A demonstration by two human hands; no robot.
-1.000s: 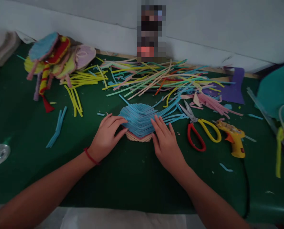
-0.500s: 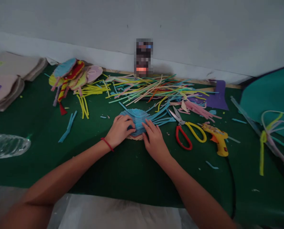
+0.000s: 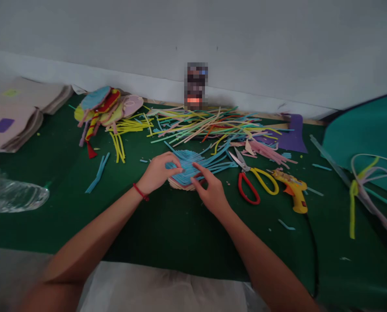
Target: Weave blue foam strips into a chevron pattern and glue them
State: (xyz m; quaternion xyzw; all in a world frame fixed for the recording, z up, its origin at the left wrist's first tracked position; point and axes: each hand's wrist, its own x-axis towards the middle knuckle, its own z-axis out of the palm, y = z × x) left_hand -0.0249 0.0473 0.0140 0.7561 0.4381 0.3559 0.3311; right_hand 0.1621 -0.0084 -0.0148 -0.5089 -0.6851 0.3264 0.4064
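A small pad covered with rows of light-blue foam strips (image 3: 187, 167), on a pinkish base, lies on the green table (image 3: 167, 225), its near edge tipped up a little. My left hand (image 3: 157, 173), with a red band at the wrist, curls over the pad's left side. From the near right, my right hand (image 3: 210, 193) pinches the pad's edge with bent fingers. Loose blue strip ends trail off the pad to the right.
Red-and-yellow scissors (image 3: 255, 185) and a yellow glue gun (image 3: 293, 191) with a black cord lie right of the pad. Behind are a heap of coloured foam strips (image 3: 213, 123), finished pieces (image 3: 105, 106), and a purple scrap (image 3: 294, 134). A plastic bottle (image 3: 14, 196) lies left, teal foam (image 3: 365, 130) right.
The view has pulled back and risen. Both hands went from lying flat on the pad to curling in and gripping its sides, and its near edge has come up slightly.
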